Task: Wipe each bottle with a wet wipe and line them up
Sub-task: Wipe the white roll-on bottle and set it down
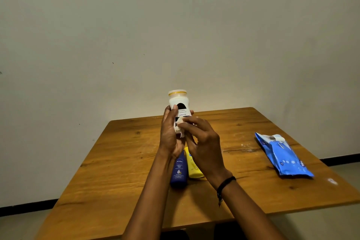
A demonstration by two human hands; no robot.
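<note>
I hold a white bottle (179, 103) with a clear cap and a black mark on its label upright above the table, my left hand (170, 134) wrapped around its lower part. My right hand (202, 142) pinches a crumpled white wet wipe (180, 127) against the bottle's lower front. Below my hands a dark blue lotion bottle (179, 169) and a yellow bottle (192, 165) stand side by side on the wooden table (120, 161), the yellow one partly hidden by my right wrist.
A blue pack of wet wipes (282, 154) with its flap peeled open lies on the table's right side. The table's back edge meets a plain wall. A black band is on my right wrist (226, 183).
</note>
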